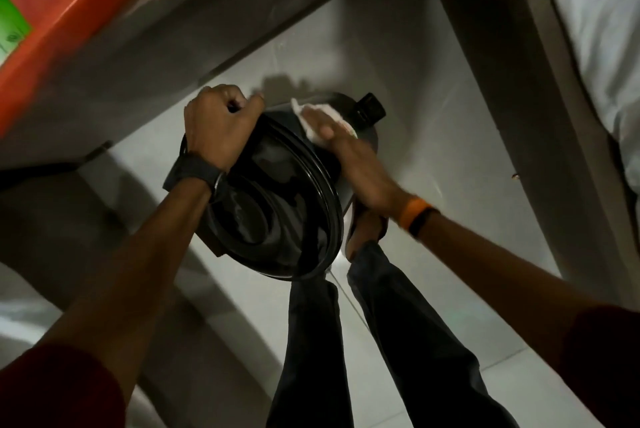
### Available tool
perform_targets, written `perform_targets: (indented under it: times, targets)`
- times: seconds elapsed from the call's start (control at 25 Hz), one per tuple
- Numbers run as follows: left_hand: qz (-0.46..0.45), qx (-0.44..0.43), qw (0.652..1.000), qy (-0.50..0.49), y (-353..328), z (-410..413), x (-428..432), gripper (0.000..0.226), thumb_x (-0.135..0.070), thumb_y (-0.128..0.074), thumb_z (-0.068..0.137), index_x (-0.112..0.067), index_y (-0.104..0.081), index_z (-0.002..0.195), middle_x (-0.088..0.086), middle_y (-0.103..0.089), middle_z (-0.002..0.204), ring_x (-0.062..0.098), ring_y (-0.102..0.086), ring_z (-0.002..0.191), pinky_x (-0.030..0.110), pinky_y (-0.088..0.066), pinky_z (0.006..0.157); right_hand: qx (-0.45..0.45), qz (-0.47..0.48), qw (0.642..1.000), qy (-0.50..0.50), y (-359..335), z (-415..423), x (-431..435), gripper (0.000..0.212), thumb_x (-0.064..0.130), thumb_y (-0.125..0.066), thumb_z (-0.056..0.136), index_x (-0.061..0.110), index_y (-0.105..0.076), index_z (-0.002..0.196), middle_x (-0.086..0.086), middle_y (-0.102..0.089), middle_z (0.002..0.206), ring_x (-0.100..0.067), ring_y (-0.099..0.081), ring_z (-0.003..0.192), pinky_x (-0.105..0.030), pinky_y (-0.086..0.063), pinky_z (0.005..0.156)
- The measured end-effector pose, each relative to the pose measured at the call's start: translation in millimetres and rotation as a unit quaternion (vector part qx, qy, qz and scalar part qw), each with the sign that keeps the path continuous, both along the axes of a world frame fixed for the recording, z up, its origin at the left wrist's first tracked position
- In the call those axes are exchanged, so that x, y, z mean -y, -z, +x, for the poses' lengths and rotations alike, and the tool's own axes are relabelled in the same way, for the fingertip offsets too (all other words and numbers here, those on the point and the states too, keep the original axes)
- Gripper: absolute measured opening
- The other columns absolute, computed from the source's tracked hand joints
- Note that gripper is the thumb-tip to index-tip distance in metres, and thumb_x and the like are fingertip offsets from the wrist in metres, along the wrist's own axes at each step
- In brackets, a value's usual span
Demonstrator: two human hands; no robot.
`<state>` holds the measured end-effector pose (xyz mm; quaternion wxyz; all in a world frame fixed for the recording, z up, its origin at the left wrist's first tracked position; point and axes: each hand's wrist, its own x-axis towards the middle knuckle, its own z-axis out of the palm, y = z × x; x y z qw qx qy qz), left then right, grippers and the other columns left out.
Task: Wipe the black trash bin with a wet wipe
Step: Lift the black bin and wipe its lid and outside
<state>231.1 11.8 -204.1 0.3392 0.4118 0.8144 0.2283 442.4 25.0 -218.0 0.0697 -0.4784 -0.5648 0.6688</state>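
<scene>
Wiping is under way on the outer wall of the black trash bin, which stands on the pale tiled floor between a grey table leg and the edge of a bed, with its foot pedal pointing away from the person. The bin appears tilted toward the camera, so its open mouth and ringed rim face upward.

To do this stroke well, the wipe should stay flat under the palm and travel around the curve of the wall in overlapping passes, down toward the base near the pedal, while the other hand keeps the rim from turning. Refolding to a clean face once it greys would likely help.

The left hand is clenched in a fist over the far rim, knuckles up, a dark watch on the wrist; it grasps the rim and steadies the bin. The right hand, with an orange band at the wrist, lies spread and nearly flat, fingers extended, pressing the white wet wipe against the bin's side rather than pinching it.
</scene>
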Motion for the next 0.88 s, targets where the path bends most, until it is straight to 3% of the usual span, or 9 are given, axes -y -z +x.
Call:
perform_targets:
  times: [0.12, 0.2, 0.28, 0.36, 0.44, 0.6, 0.72, 0.8, 0.88]
  targets:
    - [-0.006, 0.029, 0.992, -0.122, 2.3, -18.4, -14.7, 0.042, -0.039, -0.057, 0.086, -0.026, -0.044, 0.049, -0.012, -0.048, 0.046, 0.008, -0.045, 0.056, 0.032, -0.042, 0.069, -0.076, 0.002, 0.997, 0.001, -26.2, 22.8, 49.2, 0.039, 0.061, -0.026, 0.101, 0.070, -0.025, 0.138, 0.027, -0.027, 0.158, -0.011, -0.019, 0.154, -0.044, -0.017, 0.124]
    - [0.046, -0.029, 0.992, -0.112, -4.8, -15.2, -10.5, 0.029, -0.034, -0.050, 0.091, -0.026, -0.053, 0.063, -0.002, -0.059, 0.073, 0.017, -0.056, 0.077, 0.040, -0.049, 0.086, -0.009, -0.048, 0.998, 0.044, -15.2, 20.0, 39.6, 0.040, 0.062, -0.024, 0.099, 0.075, -0.014, 0.136, 0.018, -0.024, 0.162, -0.018, -0.020, 0.154, -0.048, -0.019, 0.124]
    - [0.136, -0.158, 0.973, 0.102, -7.9, 4.8, 7.2, 0.023, -0.024, -0.048, 0.094, -0.014, -0.061, 0.077, 0.012, -0.064, 0.090, 0.031, -0.059, 0.092, 0.049, -0.045, 0.091, 0.049, -0.066, 0.993, 0.083, 10.0, 9.2, 20.9, 0.049, 0.051, -0.023, 0.105, 0.051, -0.010, 0.152, 0.008, -0.018, 0.166, -0.017, -0.017, 0.154, -0.049, -0.017, 0.126]
    - [0.222, -0.216, 0.882, 0.354, -14.8, 32.0, 26.5, 0.028, -0.021, -0.052, 0.095, -0.010, -0.060, 0.070, 0.010, -0.063, 0.078, 0.031, -0.059, 0.079, 0.045, -0.044, 0.081, 0.074, -0.067, 0.990, 0.097, 33.8, -5.2, 1.6, 0.055, 0.045, -0.021, 0.108, 0.028, -0.013, 0.159, 0.004, -0.014, 0.167, -0.014, -0.013, 0.155, -0.045, -0.012, 0.127]
    - [0.217, -0.265, 0.838, 0.425, -20.1, 43.4, 33.2, 0.036, -0.023, -0.055, 0.095, -0.011, -0.057, 0.061, 0.007, -0.059, 0.063, 0.028, -0.057, 0.067, 0.040, -0.044, 0.073, 0.110, -0.087, 0.982, 0.125, 49.7, -8.8, -11.5, 0.055, 0.042, -0.019, 0.109, 0.021, -0.015, 0.159, 0.001, -0.014, 0.167, -0.016, -0.013, 0.155, -0.043, -0.009, 0.128]
    - [0.131, -0.260, 0.903, 0.318, -26.5, 27.7, 13.6, 0.045, -0.024, -0.052, 0.095, -0.016, -0.047, 0.051, 0.007, -0.056, 0.053, 0.029, -0.055, 0.061, 0.042, -0.044, 0.075, 0.032, -0.064, 0.992, 0.104, 29.5, -3.5, 17.6, 0.052, 0.037, -0.022, 0.110, 0.028, -0.009, 0.159, 0.007, -0.006, 0.168, -0.015, -0.007, 0.156, -0.046, -0.009, 0.127]
    - [0.086, -0.155, 0.965, 0.191, -20.7, 10.1, 0.8, 0.045, -0.025, -0.050, 0.091, -0.022, -0.035, 0.049, -0.007, -0.042, 0.046, 0.015, -0.043, 0.048, 0.031, -0.035, 0.061, -0.096, 0.105, 0.989, -0.049, -7.9, -8.3, 75.7, 0.054, 0.037, -0.024, 0.107, 0.031, -0.011, 0.159, 0.016, -0.004, 0.167, -0.014, 0.000, 0.156, -0.041, -0.005, 0.128]
    - [0.063, -0.068, 0.989, 0.117, -11.5, 3.0, 4.2, 0.048, -0.022, -0.052, 0.089, -0.019, -0.032, 0.046, -0.003, -0.034, 0.040, 0.006, -0.031, 0.041, 0.027, -0.028, 0.054, -0.080, 0.171, 0.978, -0.093, 5.9, 1.6, 68.7, 0.054, 0.032, -0.026, 0.108, 0.021, -0.014, 0.159, 0.008, -0.006, 0.168, -0.014, 0.001, 0.156, -0.036, -0.001, 0.128]
    - [0.053, -0.028, 0.995, 0.076, -2.9, 0.7, 11.9, 0.049, -0.019, -0.053, 0.088, -0.017, -0.032, 0.045, -0.001, -0.040, 0.041, 0.005, -0.027, 0.042, 0.026, -0.028, 0.053, 0.024, 0.099, 0.995, -0.013, 30.4, 9.1, 31.3, 0.053, 0.028, -0.030, 0.109, 0.018, -0.017, 0.159, 0.002, -0.008, 0.168, -0.015, -0.002, 0.156, -0.042, -0.005, 0.128]
